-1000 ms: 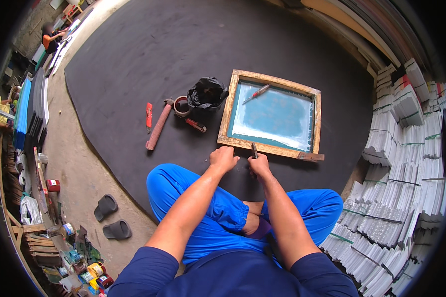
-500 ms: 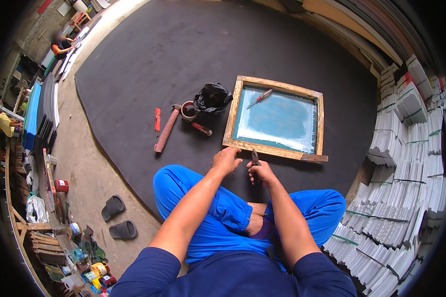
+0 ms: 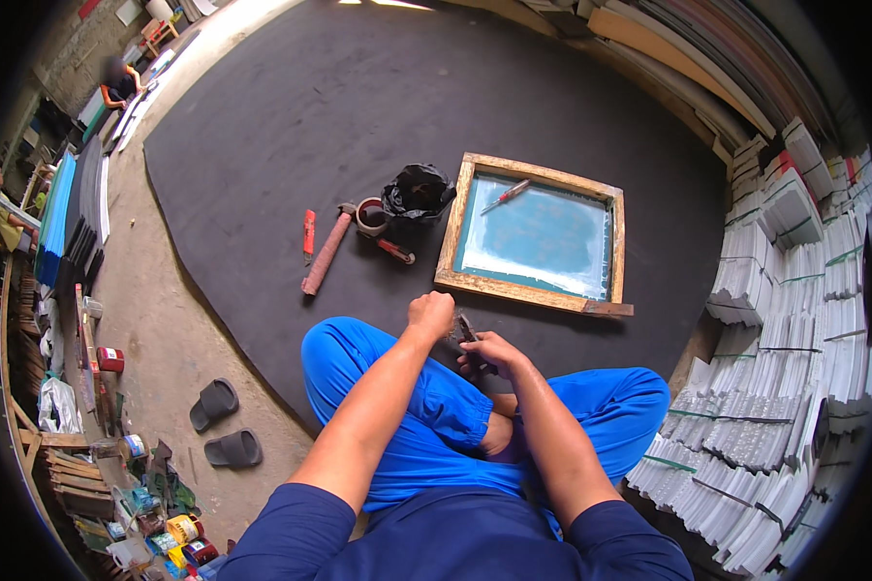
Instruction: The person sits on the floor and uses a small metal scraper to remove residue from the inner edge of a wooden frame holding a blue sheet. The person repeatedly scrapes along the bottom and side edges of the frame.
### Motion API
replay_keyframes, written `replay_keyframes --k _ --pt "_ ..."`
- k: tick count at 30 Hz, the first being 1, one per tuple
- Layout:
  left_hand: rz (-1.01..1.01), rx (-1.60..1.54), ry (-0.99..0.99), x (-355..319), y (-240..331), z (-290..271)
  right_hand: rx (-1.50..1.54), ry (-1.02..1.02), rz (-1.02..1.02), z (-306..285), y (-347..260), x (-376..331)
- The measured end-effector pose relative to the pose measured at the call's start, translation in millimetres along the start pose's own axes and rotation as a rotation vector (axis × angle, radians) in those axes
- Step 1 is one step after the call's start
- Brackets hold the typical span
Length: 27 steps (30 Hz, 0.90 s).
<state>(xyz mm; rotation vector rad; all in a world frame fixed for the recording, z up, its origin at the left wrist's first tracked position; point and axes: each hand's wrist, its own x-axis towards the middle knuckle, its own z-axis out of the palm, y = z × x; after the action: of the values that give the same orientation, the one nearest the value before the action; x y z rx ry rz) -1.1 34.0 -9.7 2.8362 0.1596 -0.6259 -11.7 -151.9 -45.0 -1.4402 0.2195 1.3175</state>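
Observation:
My right hand (image 3: 492, 355) is closed round a pair of pliers (image 3: 468, 329), whose dark jaws point up and away from me. Just left of it, my left hand (image 3: 430, 315) is curled closed near the plier tips; whatever its fingers hold is too small or hidden to make out. Beyond both hands lies a wooden-framed screen (image 3: 448, 242) with a teal and white mesh, apart from them. A red-handled screwdriver (image 3: 507, 195) rests on that mesh, near the far side of the frame.
A hammer (image 3: 326, 257), a red utility knife (image 3: 309, 235), a roll of tape (image 3: 369, 215), a small red-and-black tool (image 3: 395, 252) and a black plastic bag (image 3: 417, 194) lie left of the frame on the black sheet (image 3: 291, 126). Stacked white bundles (image 3: 746, 426) flank my right; slippers (image 3: 233, 448) lie left.
My left hand has drawn back from the frame's near corner and closed. My right hand has moved left and slightly nearer with the pliers, beside the left.

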Motion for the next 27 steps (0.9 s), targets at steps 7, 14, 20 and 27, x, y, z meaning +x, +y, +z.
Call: replay_keyframes --k 7,14,20,27 --pt "-0.141 0.042 -0.152 -4.0 -3.0 -2.1 -0.030 0.302 -0.034 -33.2 -21.8 5.0" --pt "-0.101 -0.016 -0.172 -5.9 5.6 -9.3 -0.098 0.412 0.059 -42.5 -49.2 2.2" --pt "-0.065 -0.047 -0.165 -1.9 10.5 -9.9 -0.187 0.410 0.100 -45.9 -60.8 12.0" --pt "-0.026 -0.081 -0.164 0.7 14.8 -9.4 -0.369 0.456 0.135 -37.8 -86.9 5.2"
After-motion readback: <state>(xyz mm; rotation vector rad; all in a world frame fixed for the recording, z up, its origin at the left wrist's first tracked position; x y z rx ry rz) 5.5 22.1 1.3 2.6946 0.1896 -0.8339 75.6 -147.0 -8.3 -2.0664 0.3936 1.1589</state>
